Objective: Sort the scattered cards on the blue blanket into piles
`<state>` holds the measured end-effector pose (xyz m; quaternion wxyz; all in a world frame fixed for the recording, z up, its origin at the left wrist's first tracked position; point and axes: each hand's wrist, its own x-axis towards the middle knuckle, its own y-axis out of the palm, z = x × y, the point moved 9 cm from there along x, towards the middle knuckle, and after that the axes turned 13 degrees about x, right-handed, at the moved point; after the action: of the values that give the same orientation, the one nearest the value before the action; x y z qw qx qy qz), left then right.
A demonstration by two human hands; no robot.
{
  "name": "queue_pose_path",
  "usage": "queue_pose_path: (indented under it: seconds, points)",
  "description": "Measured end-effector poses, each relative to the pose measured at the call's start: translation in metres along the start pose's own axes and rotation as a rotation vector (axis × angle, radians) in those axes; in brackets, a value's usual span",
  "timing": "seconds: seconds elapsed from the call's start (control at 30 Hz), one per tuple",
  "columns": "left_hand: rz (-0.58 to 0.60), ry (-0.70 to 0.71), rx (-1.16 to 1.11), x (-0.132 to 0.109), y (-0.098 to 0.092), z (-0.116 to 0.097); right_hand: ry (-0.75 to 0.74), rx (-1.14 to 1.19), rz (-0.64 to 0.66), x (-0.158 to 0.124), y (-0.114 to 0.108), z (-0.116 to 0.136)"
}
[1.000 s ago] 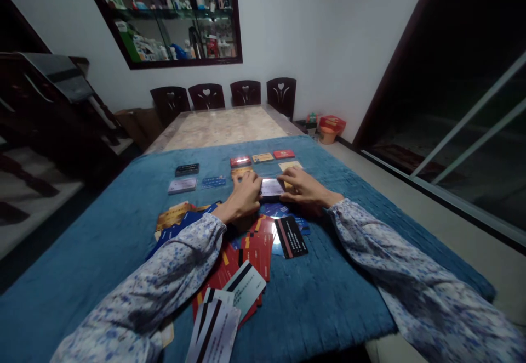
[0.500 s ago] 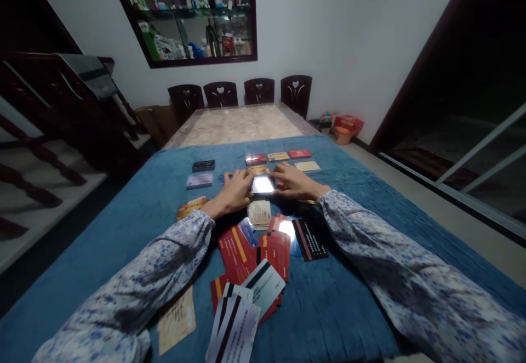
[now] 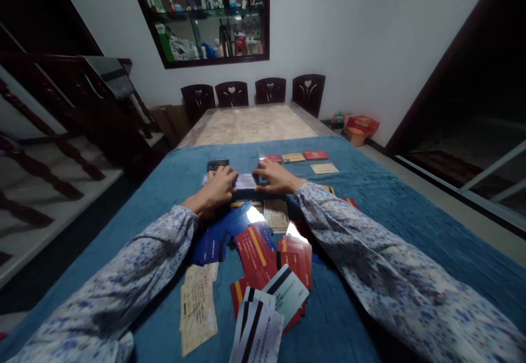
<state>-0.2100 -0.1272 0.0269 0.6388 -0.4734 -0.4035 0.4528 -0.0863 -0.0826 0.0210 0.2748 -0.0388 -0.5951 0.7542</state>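
Observation:
A pale stack of cards (image 3: 245,182) lies between my two hands over the blue cloth. My left hand (image 3: 219,186) has its curled fingers at the stack's left end. At the right end are the bent fingers of my right hand (image 3: 276,176). A dark stack (image 3: 218,164) sits just beyond my left hand. Nearer to me are loose blue cards (image 3: 211,244), red cards (image 3: 255,256), pale cards with dark stripes (image 3: 263,330) and beige cards (image 3: 198,311). A beige stack (image 3: 276,215) lies below my right hand.
Farther back on the blue cloth (image 3: 156,275) are a red stack (image 3: 316,155), a yellowish stack (image 3: 293,158) and a beige card (image 3: 324,168). Several dark chairs (image 3: 308,93) stand at the table's far end. A banister (image 3: 53,127) is at the left.
Both hands have shifted left relative to the cards. The pale stack is now between them, where a shiny, glaring card was before. The view has turned slightly left.

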Motion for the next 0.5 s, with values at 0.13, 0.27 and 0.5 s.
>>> queue_pose_path:
  seconds: [0.13, 0.27, 0.5]
  points:
    - [0.008, -0.021, -0.009, -0.003, 0.006, 0.025, 0.034, 0.014, 0.029, 0.023, 0.007, 0.009]
    - [0.009, -0.036, -0.035, -0.005, 0.012, 0.046, 0.046, 0.022, 0.06, 0.044, 0.015, 0.017]
    - [0.016, -0.037, -0.042, -0.009, 0.024, 0.074, 0.068, 0.05, 0.079, 0.072, 0.027, 0.023]
